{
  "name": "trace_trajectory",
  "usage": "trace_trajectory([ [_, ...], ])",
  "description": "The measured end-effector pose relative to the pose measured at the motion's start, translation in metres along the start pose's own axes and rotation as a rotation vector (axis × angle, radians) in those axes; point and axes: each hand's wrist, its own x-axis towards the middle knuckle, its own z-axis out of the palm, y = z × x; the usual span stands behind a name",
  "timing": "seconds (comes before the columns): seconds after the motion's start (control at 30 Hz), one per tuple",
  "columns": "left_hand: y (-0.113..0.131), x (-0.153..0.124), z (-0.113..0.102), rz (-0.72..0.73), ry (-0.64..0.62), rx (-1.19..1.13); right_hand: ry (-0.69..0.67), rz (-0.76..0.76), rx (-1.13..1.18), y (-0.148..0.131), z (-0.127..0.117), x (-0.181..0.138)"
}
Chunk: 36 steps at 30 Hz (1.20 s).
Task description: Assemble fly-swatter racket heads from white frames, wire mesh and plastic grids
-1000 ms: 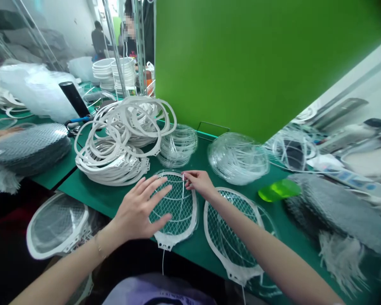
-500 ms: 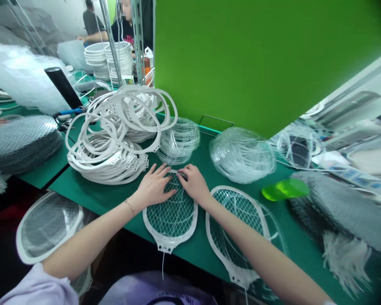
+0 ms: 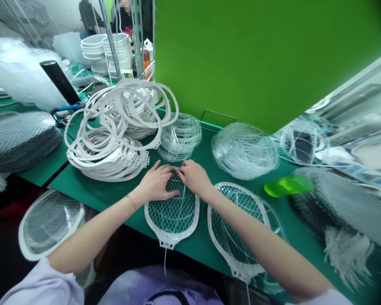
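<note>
A white oval racket frame with diamond wire mesh (image 3: 173, 218) lies flat on the green table, its narrow neck toward me and a thin white wire hanging from it. My left hand (image 3: 157, 182) rests over the upper left of this frame, fingers stretched out toward the top rim and thumb apart on the mesh. At the top of the rim my right hand (image 3: 193, 178) is closed in a pinch. What sits between its fingertips is too small to make out. A second meshed racket frame (image 3: 211, 224) lies to the right, partly under my right forearm.
White oval frames (image 3: 114, 161) are heaped at the left, beside clear rings (image 3: 180, 137) and another clear ring pile (image 3: 244, 150). Mesh stacks (image 3: 22, 137) flank both sides. A green translucent piece (image 3: 287, 186) lies right. A green panel (image 3: 241, 63) stands behind; a co-worker (image 3: 125, 23) is beyond.
The view has shifted slightly. My right hand stays at the top rim, its fingers drawn closer together. My left hand remains spread on the frame. The co-worker's outstretched arm no longer shows.
</note>
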Motion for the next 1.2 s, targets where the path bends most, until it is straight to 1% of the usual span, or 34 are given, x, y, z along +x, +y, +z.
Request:
trace_trajectory([
  [0.03,0.000,0.000,0.000,-0.001,-0.001,0.003,0.030,-0.016,0.024,-0.008,-0.004,-0.014],
  [0.1,0.001,0.000,0.000,-0.001,-0.005,0.014,0.098,-0.066,0.105,-0.028,-0.008,-0.051],
  [0.17,0.002,0.001,0.000,0.001,-0.010,0.025,0.066,-0.119,0.151,-0.048,-0.007,-0.094],
  [0.23,0.002,0.001,0.000,-0.004,-0.018,0.033,0.028,-0.132,0.126,-0.062,0.000,-0.128],
  [0.27,0.003,0.001,0.000,-0.009,-0.027,0.039,0.023,-0.136,0.109,-0.066,0.004,-0.140],
  [0.33,0.003,0.000,-0.003,-0.015,-0.060,0.051,0.035,-0.163,0.082,-0.068,0.011,-0.152],
  [0.43,0.009,-0.009,-0.009,-0.006,-0.080,0.067,0.053,-0.221,0.040,-0.064,0.017,-0.152],
  [0.53,0.020,-0.028,-0.017,0.014,-0.088,0.058,0.055,-0.227,-0.005,-0.062,0.016,-0.150],
  [0.63,0.029,-0.046,-0.023,0.017,-0.190,0.046,0.037,-0.225,-0.028,-0.062,0.013,-0.151],
  [0.7,0.031,-0.052,-0.026,0.026,-0.244,0.033,0.019,-0.231,-0.020,-0.062,0.011,-0.151],
  [0.93,0.025,-0.051,-0.029,0.060,-0.341,0.038,0.034,-0.191,-0.030,-0.065,0.013,-0.151],
  [1.03,0.027,-0.050,-0.029,0.037,-0.370,0.051,0.026,-0.157,-0.049,-0.070,0.014,-0.149],
  [1.2,0.036,-0.047,-0.033,-0.020,-0.432,0.045,-0.041,-0.122,-0.002,-0.071,0.009,-0.145],
])
